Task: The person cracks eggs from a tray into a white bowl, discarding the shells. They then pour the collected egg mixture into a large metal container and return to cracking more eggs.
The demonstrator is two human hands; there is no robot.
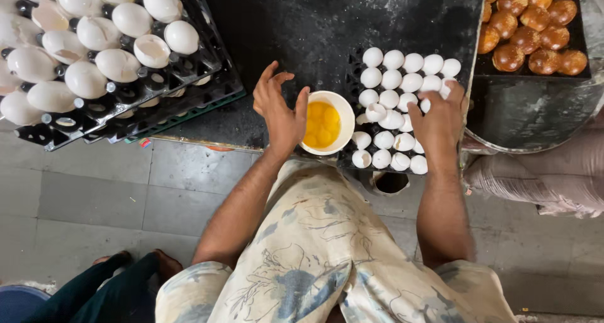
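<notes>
We see the left hand (280,112) open, fingers spread, thumb side resting against the left rim of a white bowl (343,112) that sits on the dark worktop (314,27); nothing is held in it. The bowl holds several raw yolks (321,124), bright yellow, packed together. The right hand (438,118) lies palm down over the right part of a black egg tray (353,62) just right of the bowl, fingers curled on a white egg (448,87) at the tray's upper right edge; whether it really grips that egg or only touches it we cannot tell. The tray is filled with white eggs (393,80) in rows, a few near the bowl side look cracked or opened. At upper left, a stack of black trays (157,102) carries larger white shells (94,46), some broken open and hollow, tilted toward the table edge. At upper right, a dark tray (535,71) holds round brown buns (535,27) close together, well apart from the bowl. Below it a shiny metal rim (535,143) shows. We see the person's pale patterned shirt (327,254) at bottom centre and another person's dark sleeve (94,291) at lower left above the grey tiled floor (82,197).
</notes>
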